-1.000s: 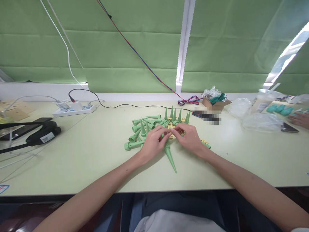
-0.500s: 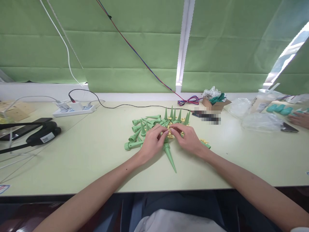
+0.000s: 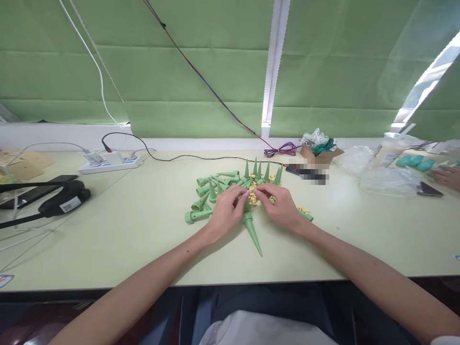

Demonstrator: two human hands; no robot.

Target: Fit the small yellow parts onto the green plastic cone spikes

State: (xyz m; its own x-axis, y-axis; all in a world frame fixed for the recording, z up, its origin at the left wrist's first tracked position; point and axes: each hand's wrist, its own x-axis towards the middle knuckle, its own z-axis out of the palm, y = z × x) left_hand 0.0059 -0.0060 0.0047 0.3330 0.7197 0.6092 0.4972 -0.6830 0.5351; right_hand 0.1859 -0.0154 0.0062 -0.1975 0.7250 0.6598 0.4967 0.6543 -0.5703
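Observation:
My left hand [image 3: 227, 211] is closed round the thick end of a long green plastic spike [image 3: 252, 232], whose tip points toward me. My right hand [image 3: 282, 205] pinches at a small yellow piece [image 3: 254, 196] right at the spike's top, its fingertips touching those of the left hand. Behind both hands lies a heap of green spikes [image 3: 215, 189], some flat and some standing tip up, with several small yellow pieces scattered among them.
A white power strip [image 3: 108, 164] with cables and a black device [image 3: 64, 200] sit at the left. A cardboard box [image 3: 319, 152], clear plastic bags [image 3: 386, 179], a phone [image 3: 429, 189] and another person's hand [image 3: 447, 176] are at the right. Green blinds hang behind.
My hands stayed over the heap with the spike; the fingertips shifted slightly up and away, and the spike's tip barely moved.

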